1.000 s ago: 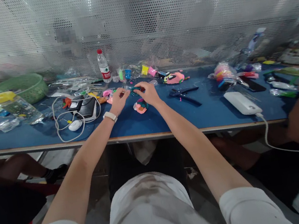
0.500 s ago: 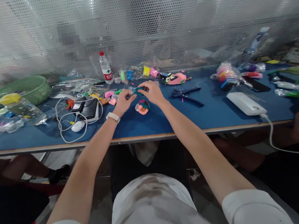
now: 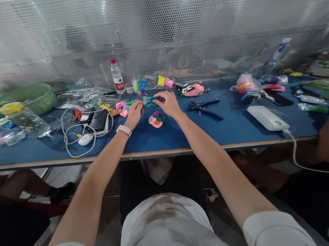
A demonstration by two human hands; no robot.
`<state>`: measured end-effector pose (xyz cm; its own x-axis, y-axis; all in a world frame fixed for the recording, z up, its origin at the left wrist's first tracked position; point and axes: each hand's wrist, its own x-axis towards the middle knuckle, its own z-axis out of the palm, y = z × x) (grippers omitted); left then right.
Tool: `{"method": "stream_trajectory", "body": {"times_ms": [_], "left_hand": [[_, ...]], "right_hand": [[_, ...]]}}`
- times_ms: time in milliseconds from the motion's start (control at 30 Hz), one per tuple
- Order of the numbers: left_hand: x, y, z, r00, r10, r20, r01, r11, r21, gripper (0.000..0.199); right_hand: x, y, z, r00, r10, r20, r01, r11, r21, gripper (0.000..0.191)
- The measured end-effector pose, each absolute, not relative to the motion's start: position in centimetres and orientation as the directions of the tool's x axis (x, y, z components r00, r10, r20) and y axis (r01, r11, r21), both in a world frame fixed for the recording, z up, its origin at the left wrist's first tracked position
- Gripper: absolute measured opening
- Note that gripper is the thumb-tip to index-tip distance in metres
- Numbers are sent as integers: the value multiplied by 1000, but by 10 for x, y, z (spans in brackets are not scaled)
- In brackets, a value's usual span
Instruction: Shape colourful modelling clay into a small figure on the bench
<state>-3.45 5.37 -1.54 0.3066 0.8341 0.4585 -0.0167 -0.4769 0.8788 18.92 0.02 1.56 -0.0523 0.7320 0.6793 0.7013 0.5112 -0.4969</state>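
My left hand (image 3: 135, 114), with a pale band on its wrist, is closed with thumb and fingertips together; whatever they hold is too small to make out. To its right, my right hand (image 3: 168, 103) pinches at a lump of teal modelling clay (image 3: 149, 101), which has clear plastic about it. Between my wrists a small round clay figure (image 3: 157, 120) in pink, teal, purple and brown lies on the blue table (image 3: 152, 142). A pink clay figure (image 3: 194, 89) with yellow-green parts lies beyond my right hand.
Dark-handled pliers (image 3: 205, 109) lie right of my right hand. A white power bank (image 3: 267, 117) has a cable over the edge. Left are a white cable and black box (image 3: 99, 121), a yellow-lidded jar (image 3: 25, 120), a green basin (image 3: 42, 98). A red-capped bottle (image 3: 117, 78) stands behind. People sit either side.
My left hand has drawn slightly left, away from the teal clay. More of the clay and its plastic shows beside my right fingertips. The view has tilted up a little.
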Motion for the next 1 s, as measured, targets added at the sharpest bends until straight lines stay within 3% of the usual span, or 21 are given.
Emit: {"method": "stream_trajectory", "body": {"times_ms": [133,367,600,833,1000], "left_hand": [[-36,53,-15,289,854,432,8,-453,891,31],[-40,43,-12,408,785,467,50,-530,847,51],[-41,36,-8,433,756,491,65,-570,819,39],[-39,51,-15,223,833,507,28,-525,850,37],[-42,62,-16,42,917,397,-48,-395,917,40]], "right_hand": [[191,0,15,-79,710,700,672,556,-489,39],[195,1,14,-69,700,711,665,563,-490,29],[193,-2,15,-71,696,715,652,574,-494,27],[196,5,13,24,743,668,686,474,-552,32],[208,15,4,198,749,633,703,342,-624,36]]}}
